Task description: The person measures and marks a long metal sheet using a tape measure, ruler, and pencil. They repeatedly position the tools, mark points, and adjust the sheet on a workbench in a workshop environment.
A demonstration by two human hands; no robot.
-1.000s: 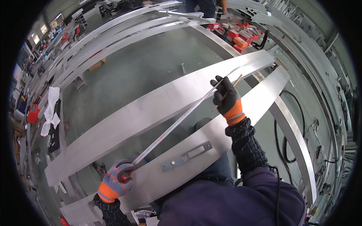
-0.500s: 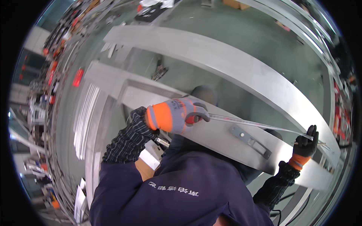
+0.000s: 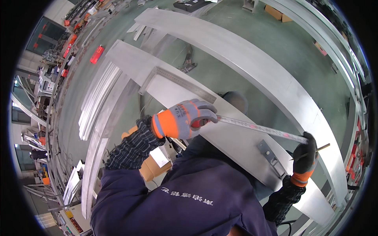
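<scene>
L hand (image 3: 187,118) is clenched round the tape measure's red case (image 3: 199,123) (only a bit of red shows thru the fingers), above the near profile (image 3: 232,135), approx. midway along it. R hand (image 3: 305,155) grips the outer part of the tape blade (image 3: 260,128), w/ a thin stick (image 3: 323,147), prob. a pencil, tucked across the same fist. Blade runs taut btwn the two and crosses the near profile's far edge; can't tell if it touches the metal.

Vs. half a sec ago: R fingers are curled in rather than spread, and R hand looks drawn in from the far profile (image 3: 256,63). So the exposed blade looks shorter, prob. a smaller span btwn hands, tho the head's shift may be part of it.

Slotted plate (image 3: 272,158) lies on the near profile, nearer its R end, btwn both edges. Metal square (image 3: 185,83) sits toward the L end, long arm along the far edge, short arm pointing to the near edge. Neither's touched by a hand.
</scene>
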